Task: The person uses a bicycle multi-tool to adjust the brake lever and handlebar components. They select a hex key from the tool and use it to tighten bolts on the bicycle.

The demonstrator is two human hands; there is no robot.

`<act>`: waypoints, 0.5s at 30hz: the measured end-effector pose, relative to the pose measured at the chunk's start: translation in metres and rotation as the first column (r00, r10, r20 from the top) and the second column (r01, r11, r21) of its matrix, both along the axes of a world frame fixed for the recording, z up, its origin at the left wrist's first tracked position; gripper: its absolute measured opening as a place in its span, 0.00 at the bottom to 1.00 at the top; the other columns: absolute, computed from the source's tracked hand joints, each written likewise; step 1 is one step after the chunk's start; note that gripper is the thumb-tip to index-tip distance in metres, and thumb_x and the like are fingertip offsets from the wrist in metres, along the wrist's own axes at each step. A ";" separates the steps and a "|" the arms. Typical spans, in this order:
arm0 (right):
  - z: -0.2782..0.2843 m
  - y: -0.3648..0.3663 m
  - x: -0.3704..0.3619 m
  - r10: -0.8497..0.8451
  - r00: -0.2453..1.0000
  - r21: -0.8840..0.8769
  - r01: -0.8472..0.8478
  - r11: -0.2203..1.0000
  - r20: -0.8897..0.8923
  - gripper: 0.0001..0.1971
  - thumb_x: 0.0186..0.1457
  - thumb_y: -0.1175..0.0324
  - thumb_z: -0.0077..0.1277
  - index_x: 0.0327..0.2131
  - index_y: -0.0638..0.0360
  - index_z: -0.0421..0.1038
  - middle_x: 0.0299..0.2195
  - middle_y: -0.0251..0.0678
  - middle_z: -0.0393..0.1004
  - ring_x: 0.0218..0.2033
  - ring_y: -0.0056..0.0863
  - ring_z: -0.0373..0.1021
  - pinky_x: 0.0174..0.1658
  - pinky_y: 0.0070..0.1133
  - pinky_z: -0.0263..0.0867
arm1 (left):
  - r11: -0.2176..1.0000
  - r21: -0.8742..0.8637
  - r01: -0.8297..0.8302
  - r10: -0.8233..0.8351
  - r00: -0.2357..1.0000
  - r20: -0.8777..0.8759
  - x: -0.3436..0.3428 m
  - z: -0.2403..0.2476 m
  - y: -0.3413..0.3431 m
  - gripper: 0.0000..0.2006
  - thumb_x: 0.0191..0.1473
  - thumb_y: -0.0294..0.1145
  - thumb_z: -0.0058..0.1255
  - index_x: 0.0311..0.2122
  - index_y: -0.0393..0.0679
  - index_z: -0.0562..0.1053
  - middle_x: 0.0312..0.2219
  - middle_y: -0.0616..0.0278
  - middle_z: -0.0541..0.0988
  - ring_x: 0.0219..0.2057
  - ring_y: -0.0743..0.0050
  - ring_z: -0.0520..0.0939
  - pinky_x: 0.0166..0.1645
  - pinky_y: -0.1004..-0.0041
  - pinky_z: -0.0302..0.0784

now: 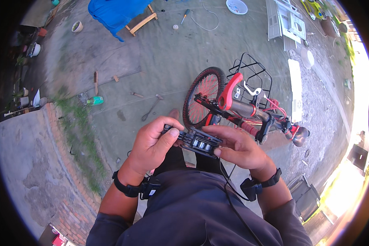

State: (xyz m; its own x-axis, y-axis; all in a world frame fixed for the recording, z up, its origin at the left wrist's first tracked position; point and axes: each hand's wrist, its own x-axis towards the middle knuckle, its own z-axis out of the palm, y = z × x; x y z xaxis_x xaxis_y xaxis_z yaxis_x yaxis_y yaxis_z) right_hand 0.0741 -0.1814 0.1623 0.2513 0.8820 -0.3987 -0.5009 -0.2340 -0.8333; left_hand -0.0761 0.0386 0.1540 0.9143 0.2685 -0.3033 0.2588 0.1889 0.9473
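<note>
The left hand (151,143) and right hand (238,148) are pinching opposite ends of a flat black plastic holder of silvery sockets (194,142), keeping it level at chest height, above the small red bicycle (233,104).

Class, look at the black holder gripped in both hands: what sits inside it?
Inside the black holder a row of shiny metal sockets shows. The left hand and right hand cover its ends, so anything stored there is hidden.
</note>
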 end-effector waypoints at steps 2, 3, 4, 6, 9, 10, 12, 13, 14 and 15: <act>-0.007 0.006 -0.002 0.085 0.982 -0.109 -0.067 0.992 0.170 0.23 0.59 0.73 0.51 0.58 0.66 0.64 0.44 0.35 0.75 0.43 0.20 0.71 0.46 0.23 0.70 | 0.995 0.086 0.050 -0.050 0.999 0.003 0.004 0.006 -0.001 0.09 0.65 0.31 0.46 0.42 0.35 0.72 0.30 0.65 0.78 0.31 0.82 0.78 0.37 0.78 0.75; -0.006 0.010 -0.004 0.084 0.975 -0.115 -0.061 0.992 0.205 0.23 0.59 0.73 0.51 0.58 0.65 0.65 0.42 0.36 0.76 0.42 0.20 0.72 0.45 0.23 0.70 | 0.989 0.132 0.071 -0.072 0.997 0.000 0.004 0.007 -0.001 0.09 0.65 0.30 0.47 0.42 0.35 0.72 0.30 0.65 0.78 0.31 0.83 0.78 0.37 0.78 0.75; -0.005 0.013 -0.005 0.082 0.967 -0.120 -0.055 0.991 0.240 0.22 0.59 0.73 0.51 0.57 0.64 0.66 0.41 0.36 0.76 0.41 0.20 0.72 0.44 0.23 0.70 | 0.987 0.146 0.063 -0.066 0.998 0.015 0.005 0.007 -0.001 0.08 0.65 0.30 0.47 0.42 0.35 0.73 0.30 0.65 0.78 0.31 0.83 0.78 0.37 0.79 0.75; 0.000 0.015 -0.004 0.109 0.939 -0.146 -0.064 0.987 0.326 0.22 0.57 0.71 0.52 0.56 0.62 0.67 0.39 0.38 0.77 0.39 0.23 0.74 0.43 0.24 0.70 | 0.984 0.173 0.044 -0.053 0.998 0.045 0.006 0.008 -0.003 0.08 0.65 0.30 0.47 0.41 0.35 0.73 0.30 0.65 0.78 0.30 0.83 0.78 0.36 0.79 0.75; 0.009 0.019 -0.001 0.196 0.858 -0.208 -0.107 0.972 0.474 0.22 0.55 0.69 0.55 0.54 0.60 0.69 0.38 0.43 0.78 0.39 0.32 0.77 0.43 0.27 0.71 | 0.965 0.255 0.055 -0.069 0.997 0.044 0.006 0.008 -0.005 0.06 0.62 0.28 0.49 0.40 0.37 0.74 0.29 0.61 0.78 0.29 0.78 0.78 0.35 0.75 0.73; 0.013 0.021 -0.001 0.226 0.823 -0.230 -0.120 0.966 0.522 0.22 0.54 0.68 0.56 0.53 0.60 0.69 0.38 0.44 0.78 0.39 0.35 0.77 0.43 0.28 0.71 | 0.961 0.271 0.063 -0.079 0.996 0.048 0.008 0.009 -0.006 0.06 0.62 0.28 0.50 0.40 0.37 0.74 0.29 0.61 0.79 0.30 0.76 0.79 0.35 0.74 0.73; 0.014 0.023 -0.002 0.257 0.770 -0.261 -0.121 0.958 0.585 0.21 0.52 0.67 0.57 0.51 0.60 0.70 0.37 0.46 0.78 0.39 0.41 0.77 0.43 0.31 0.71 | 0.950 0.302 0.079 -0.100 0.994 0.054 0.010 0.011 -0.007 0.06 0.62 0.28 0.50 0.40 0.37 0.74 0.29 0.59 0.79 0.30 0.73 0.79 0.35 0.72 0.74; 0.014 0.024 -0.003 0.258 0.755 -0.269 -0.112 0.957 0.603 0.21 0.52 0.67 0.57 0.50 0.60 0.70 0.37 0.46 0.78 0.39 0.43 0.76 0.43 0.32 0.71 | 0.944 0.319 0.083 -0.106 0.993 0.057 0.010 0.011 -0.007 0.06 0.61 0.28 0.50 0.40 0.37 0.74 0.29 0.58 0.79 0.29 0.71 0.80 0.35 0.72 0.74; 0.014 0.024 -0.004 0.259 0.741 -0.277 -0.102 0.955 0.620 0.20 0.52 0.66 0.57 0.49 0.60 0.70 0.37 0.47 0.77 0.39 0.45 0.76 0.43 0.33 0.71 | 0.938 0.336 0.086 -0.112 0.992 0.060 0.010 0.011 -0.008 0.06 0.61 0.27 0.50 0.40 0.37 0.74 0.29 0.57 0.79 0.29 0.69 0.80 0.35 0.72 0.74; 0.013 0.024 -0.004 0.267 0.726 -0.288 -0.099 0.953 0.634 0.20 0.51 0.67 0.57 0.48 0.59 0.70 0.36 0.46 0.77 0.39 0.45 0.76 0.42 0.33 0.71 | 0.932 0.352 0.089 -0.118 0.991 0.063 0.009 0.011 -0.008 0.05 0.61 0.27 0.50 0.40 0.37 0.74 0.30 0.56 0.79 0.29 0.67 0.80 0.35 0.71 0.74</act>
